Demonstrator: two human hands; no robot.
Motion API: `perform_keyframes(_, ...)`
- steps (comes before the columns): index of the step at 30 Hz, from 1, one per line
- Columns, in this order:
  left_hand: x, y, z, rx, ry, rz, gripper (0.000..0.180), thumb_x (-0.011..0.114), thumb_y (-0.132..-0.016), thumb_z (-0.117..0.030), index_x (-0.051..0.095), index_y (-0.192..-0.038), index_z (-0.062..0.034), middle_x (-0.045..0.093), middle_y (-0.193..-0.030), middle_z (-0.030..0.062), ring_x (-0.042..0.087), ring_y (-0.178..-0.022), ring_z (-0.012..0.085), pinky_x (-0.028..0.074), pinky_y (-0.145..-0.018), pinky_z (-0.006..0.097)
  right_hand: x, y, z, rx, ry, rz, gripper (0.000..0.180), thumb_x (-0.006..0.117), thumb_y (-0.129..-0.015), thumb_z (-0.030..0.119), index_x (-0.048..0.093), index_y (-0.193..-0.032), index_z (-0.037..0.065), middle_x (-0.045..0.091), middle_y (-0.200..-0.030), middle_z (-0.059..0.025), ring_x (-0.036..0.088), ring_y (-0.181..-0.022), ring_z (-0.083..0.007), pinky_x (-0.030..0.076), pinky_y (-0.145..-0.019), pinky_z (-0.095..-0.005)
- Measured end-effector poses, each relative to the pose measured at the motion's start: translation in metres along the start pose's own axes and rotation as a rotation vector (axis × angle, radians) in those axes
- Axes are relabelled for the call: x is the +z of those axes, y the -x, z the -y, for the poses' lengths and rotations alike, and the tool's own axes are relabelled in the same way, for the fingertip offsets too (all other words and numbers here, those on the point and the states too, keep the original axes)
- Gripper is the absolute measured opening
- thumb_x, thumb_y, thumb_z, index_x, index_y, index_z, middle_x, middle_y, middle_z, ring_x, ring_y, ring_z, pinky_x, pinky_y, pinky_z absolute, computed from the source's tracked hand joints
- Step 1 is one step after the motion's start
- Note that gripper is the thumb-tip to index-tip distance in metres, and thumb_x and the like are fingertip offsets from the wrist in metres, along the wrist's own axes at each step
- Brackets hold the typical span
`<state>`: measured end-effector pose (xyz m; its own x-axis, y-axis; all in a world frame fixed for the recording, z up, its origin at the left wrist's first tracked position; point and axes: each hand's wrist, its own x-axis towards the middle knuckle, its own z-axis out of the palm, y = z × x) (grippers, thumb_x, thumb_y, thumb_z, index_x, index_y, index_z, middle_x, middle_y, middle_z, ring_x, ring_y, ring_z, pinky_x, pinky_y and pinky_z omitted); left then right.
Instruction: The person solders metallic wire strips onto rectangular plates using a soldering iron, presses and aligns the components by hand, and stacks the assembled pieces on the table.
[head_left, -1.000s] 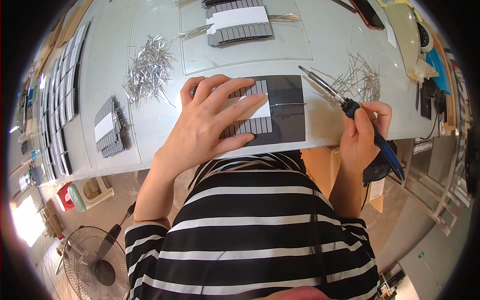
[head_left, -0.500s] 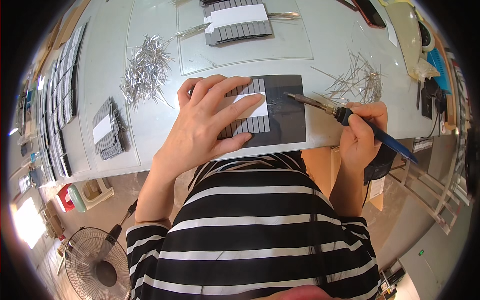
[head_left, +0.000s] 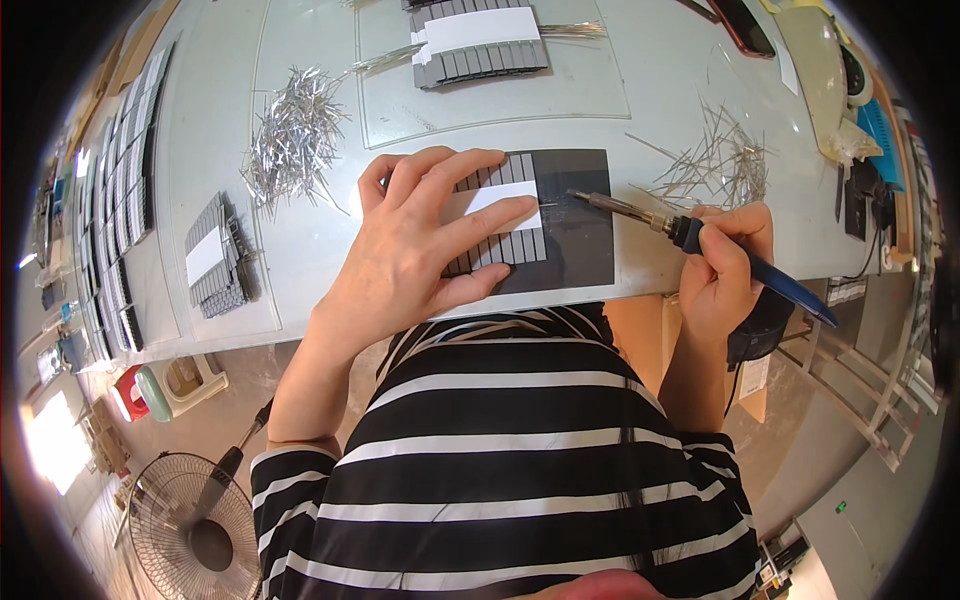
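Toward the left of the pale table [head_left: 205, 110] stood a dark grey slatted stack with a white band [head_left: 208, 258]; farther right lay a heap of thin silvery strips [head_left: 295, 135]. The left hand [head_left: 400, 235] spread its fingers wide over a dark grey slatted panel with a white band [head_left: 525, 238], slats running away from the person. Beneath it lay a flat black sheet [head_left: 585, 245]. A metal-shafted, dark-blue-handled iron [head_left: 688, 234] pointed left and away, its long axis slanting, tip above the sheet just beside the panel; contact could not be told. The right hand's [head_left: 728, 255] fingers closed around the iron.
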<state>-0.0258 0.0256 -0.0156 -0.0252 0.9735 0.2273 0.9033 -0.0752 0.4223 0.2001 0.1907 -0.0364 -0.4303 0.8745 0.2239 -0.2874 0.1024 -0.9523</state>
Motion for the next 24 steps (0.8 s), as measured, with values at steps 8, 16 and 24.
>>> perform_keyframes(8,0.001,-0.001,-0.002,-0.001,-0.006,0.007,0.040,0.074,-0.071,-0.029,0.073,-0.111,-0.0238,0.053,-0.135,0.0090,0.047,-0.119,0.0316,0.028,-0.102,0.046,0.011,-0.011,0.014,0.055,0.074,0.041,0.009,0.058,-0.081,-0.005,0.053,-0.085,0.001,0.053,-0.071,-0.0009,0.043,-0.059,-0.0030,0.031,-0.053,-0.0185)
perform_keyframes(16,0.001,-0.003,-0.003,0.001,-0.017,0.013,0.040,0.073,-0.072,-0.029,0.072,-0.112,-0.0244,0.053,-0.135,0.0088,0.047,-0.118,0.0316,0.028,-0.102,0.046,0.009,-0.023,0.018,0.072,0.082,0.139,0.013,0.060,-0.080,-0.007,0.053,-0.076,0.003,0.051,-0.064,0.0020,0.037,-0.052,0.0002,0.026,-0.048,-0.0178)
perform_keyframes(24,0.003,-0.002,-0.002,0.008,-0.031,0.013,0.040,0.072,-0.073,-0.031,0.072,-0.113,-0.0254,0.053,-0.135,0.0080,0.047,-0.118,0.0312,0.028,-0.102,0.045,0.008,-0.029,0.011,0.052,0.017,0.216,0.012,0.061,-0.079,-0.006,0.055,-0.074,0.003,0.052,-0.067,0.0014,0.040,-0.056,-0.0009,0.029,-0.052,-0.0185)
